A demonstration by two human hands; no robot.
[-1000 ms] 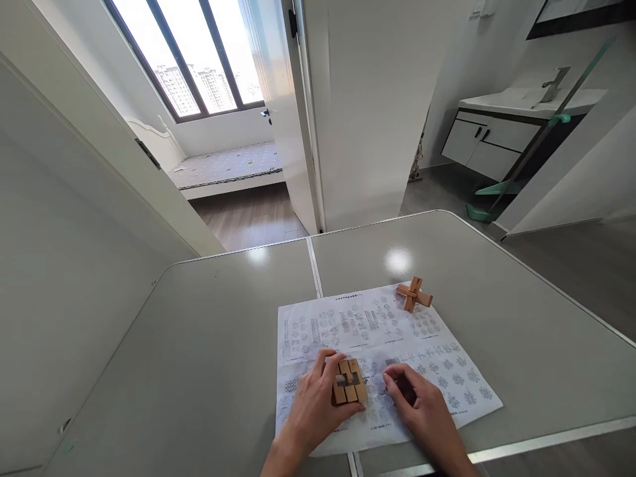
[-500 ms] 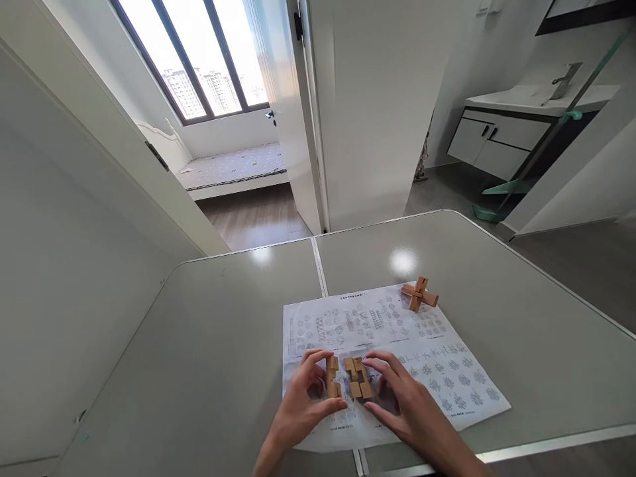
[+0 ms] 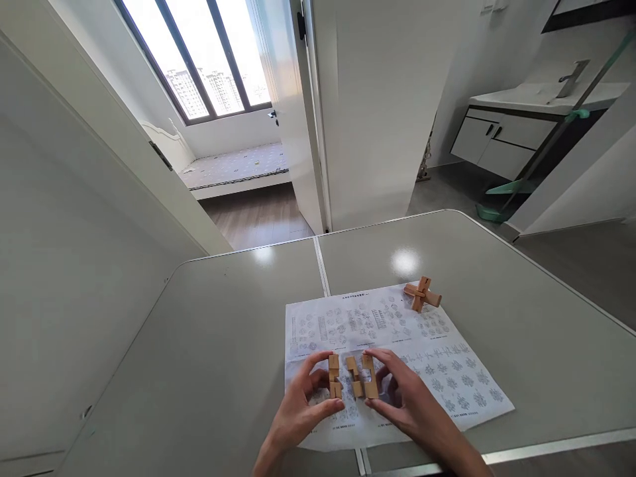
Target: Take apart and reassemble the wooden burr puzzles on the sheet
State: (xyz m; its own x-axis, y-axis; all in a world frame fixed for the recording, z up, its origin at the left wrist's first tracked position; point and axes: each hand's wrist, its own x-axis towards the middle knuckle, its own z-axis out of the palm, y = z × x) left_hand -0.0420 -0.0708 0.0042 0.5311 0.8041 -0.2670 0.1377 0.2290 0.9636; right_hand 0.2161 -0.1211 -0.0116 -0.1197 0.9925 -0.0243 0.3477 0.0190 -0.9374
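Three notched wooden puzzle bars stand side by side on a printed instruction sheet (image 3: 397, 344) near the table's front edge. My left hand (image 3: 298, 411) pinches the left bar (image 3: 333, 375) between thumb and fingers. My right hand (image 3: 410, 404) pinches the right bar (image 3: 368, 376). The middle bar (image 3: 353, 377) lies between them, a small gap on each side. An assembled wooden cross puzzle (image 3: 422, 294) rests on the sheet's far right corner, away from both hands.
The grey folding table (image 3: 199, 344) has a seam down its middle and a rounded edge. Beyond it are a white wall corner (image 3: 377, 112), an open bedroom doorway with a window, and at right a vanity with sink (image 3: 517, 126) and a green mop.
The block of bars that my left hand held together has been pulled apart into three separate pieces. My right hand has come in to hold the right one.
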